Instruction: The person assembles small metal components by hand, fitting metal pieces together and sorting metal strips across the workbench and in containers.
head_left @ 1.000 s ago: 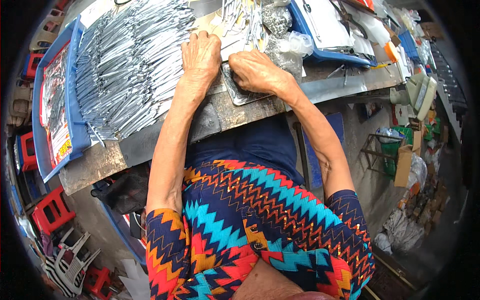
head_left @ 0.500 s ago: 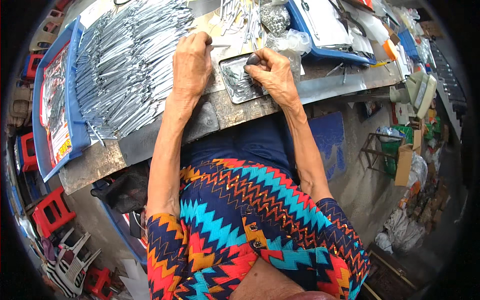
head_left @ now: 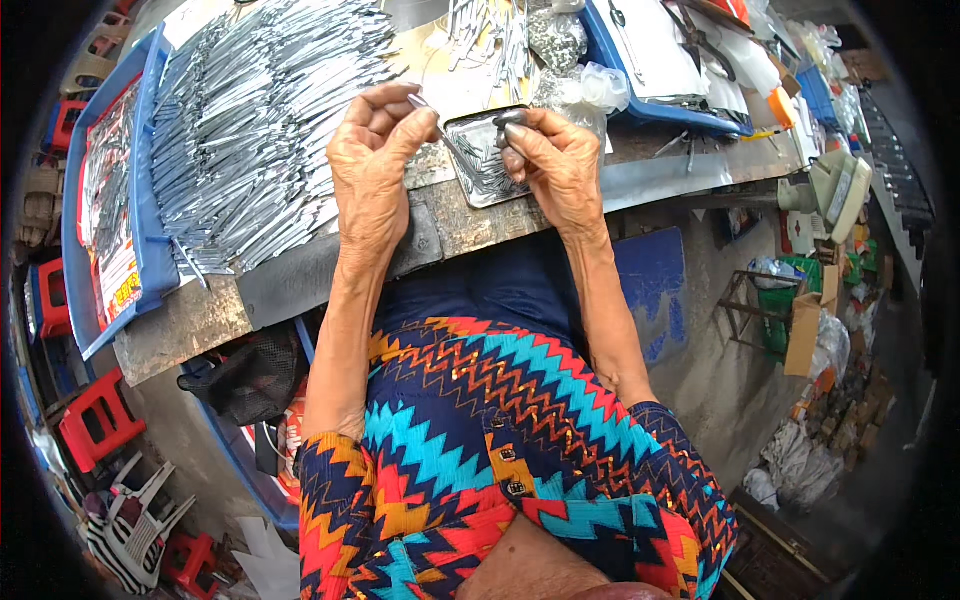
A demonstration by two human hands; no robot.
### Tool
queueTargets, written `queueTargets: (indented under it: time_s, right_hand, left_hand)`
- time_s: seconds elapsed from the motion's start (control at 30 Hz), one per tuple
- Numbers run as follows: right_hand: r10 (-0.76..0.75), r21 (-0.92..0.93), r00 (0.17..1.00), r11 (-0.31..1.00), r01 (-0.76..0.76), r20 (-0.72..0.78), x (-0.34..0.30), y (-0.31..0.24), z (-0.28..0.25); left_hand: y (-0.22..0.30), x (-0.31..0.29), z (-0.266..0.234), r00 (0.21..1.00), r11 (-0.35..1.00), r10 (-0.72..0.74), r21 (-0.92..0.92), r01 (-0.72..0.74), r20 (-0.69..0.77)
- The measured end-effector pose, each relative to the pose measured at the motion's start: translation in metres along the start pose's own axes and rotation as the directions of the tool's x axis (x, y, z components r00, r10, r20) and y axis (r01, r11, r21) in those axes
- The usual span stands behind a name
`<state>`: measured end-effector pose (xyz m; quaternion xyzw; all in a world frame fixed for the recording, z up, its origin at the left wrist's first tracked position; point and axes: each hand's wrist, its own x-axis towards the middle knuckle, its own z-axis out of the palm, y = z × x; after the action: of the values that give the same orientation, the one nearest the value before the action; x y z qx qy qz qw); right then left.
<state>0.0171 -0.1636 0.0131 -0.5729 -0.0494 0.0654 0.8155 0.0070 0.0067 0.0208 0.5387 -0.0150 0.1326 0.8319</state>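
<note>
My left hand (head_left: 372,165) is closed in a pinch on a thin metal piece (head_left: 420,102), whose tip sticks out past the fingertips. My right hand (head_left: 562,165) is closed too, with thumb and fingers together above a small dark-rimmed tray (head_left: 490,202) of short metal pins (head_left: 482,165). A dark rounded shape (head_left: 510,118) shows at its fingertips; whether that is a held thing or a fingertip cover I cannot tell. Left of my left hand, a broad heap of slim silvery metal pieces (head_left: 265,130) covers the workbench.
A blue tray (head_left: 155,200) stands at the bench's left end. At the back right, another blue tray (head_left: 640,110) holds papers and pliers (head_left: 705,45). Clear plastic bags (head_left: 600,90) lie beside it. More loose metal pieces (head_left: 490,35) are scattered at the back. Red stools (head_left: 103,420) stand on the floor.
My left hand has drawn slightly nearer and turned, so its thumb and the metal piece now point up. My right hand has rotated and lifted slightly, its fingers now curled together.
</note>
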Motion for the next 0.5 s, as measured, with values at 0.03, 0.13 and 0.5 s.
queueTargets:
  time_s: [0.03, 0.13, 0.5]
  right_hand:
    - [0.002, 0.046, 1.0, 0.999, -0.001, -0.007, 0.0, -0.003, 0.003]
    - [0.003, 0.078, 1.0, 0.997, -0.002, -0.009, 0.0, -0.006, 0.006]
    - [0.002, 0.083, 1.0, 0.997, -0.004, 0.022, -0.001, -0.007, 0.018]
  left_hand:
    - [-0.004, -0.002, -0.001, 0.992, 0.985, -0.119, -0.123, 0.123, 0.037]
    - [-0.007, -0.011, 0.001, 0.957, 0.92, -0.25, -0.272, 0.283, 0.15]
    - [-0.01, -0.027, 0.015, 0.924, 0.923, -0.362, -0.092, 0.374, 0.122]
